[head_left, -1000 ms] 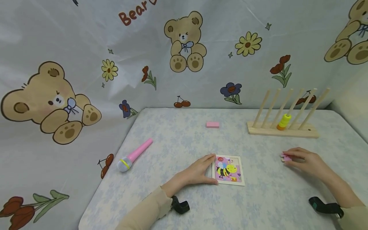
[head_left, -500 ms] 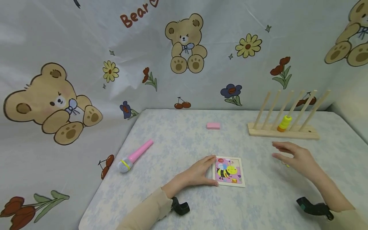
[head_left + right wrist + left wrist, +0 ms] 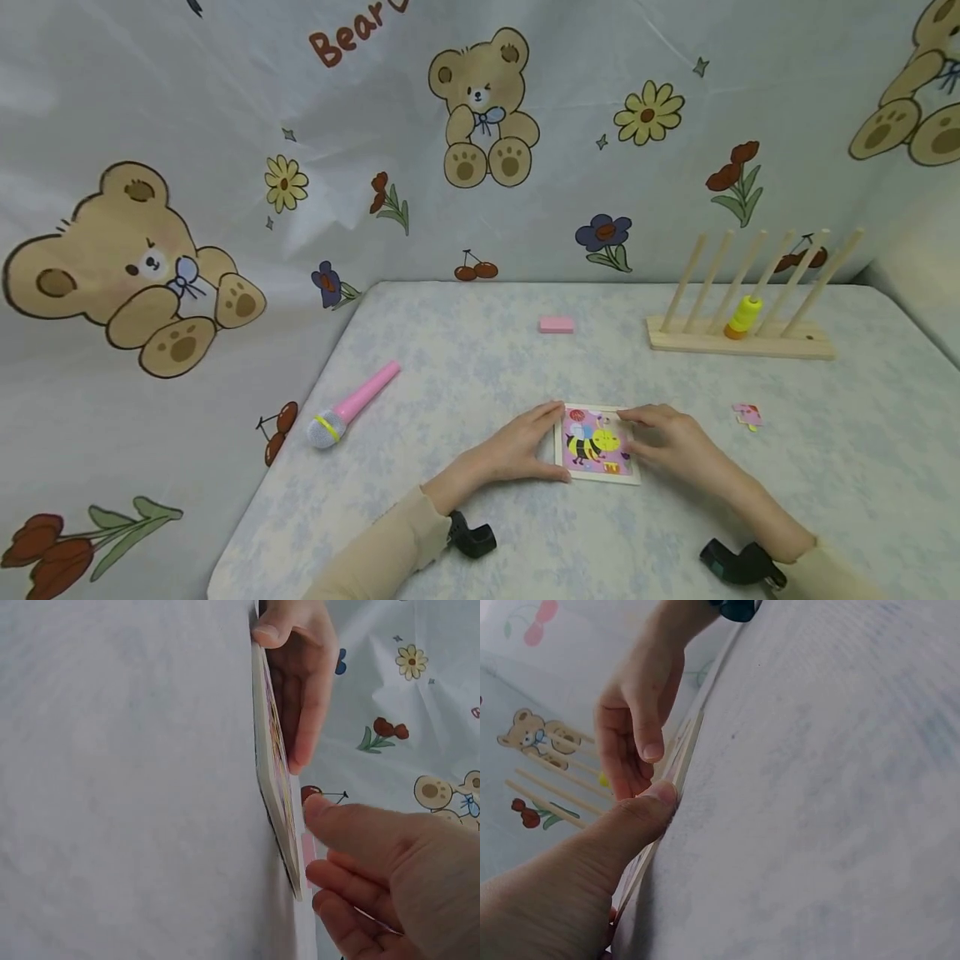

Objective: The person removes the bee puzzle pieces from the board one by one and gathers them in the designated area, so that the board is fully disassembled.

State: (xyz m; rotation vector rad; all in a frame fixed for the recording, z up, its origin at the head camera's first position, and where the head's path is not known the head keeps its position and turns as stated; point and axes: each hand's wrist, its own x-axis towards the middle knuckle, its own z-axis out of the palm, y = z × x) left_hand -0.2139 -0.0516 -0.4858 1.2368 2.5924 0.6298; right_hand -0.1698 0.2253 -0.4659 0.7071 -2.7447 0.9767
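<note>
A square bee puzzle (image 3: 592, 443) in a pale wooden frame lies flat on the table. My left hand (image 3: 510, 450) holds it at the left side, fingers by the upper corner and thumb by the lower one. In the left wrist view the thumb (image 3: 634, 825) presses on the frame's edge. Over the puzzle's right side hovers my right hand (image 3: 678, 442), thumb and fingers parted with nothing seen between them. The right wrist view shows its fingertips close beside the frame (image 3: 274, 780). A loose pink puzzle piece (image 3: 747, 415) lies on the table to the right.
At the back right stands a wooden rack (image 3: 742, 346) with upright pegs and yellow and orange rings on one. A pink block (image 3: 557, 325) lies behind the puzzle. On the left is a pink toy microphone (image 3: 352, 404). A bear-print cloth (image 3: 525, 233) hangs behind.
My right hand has let go of the pink puzzle piece, leaving it on the table, and has moved left to the puzzle's right side. The left hand stays in place.
</note>
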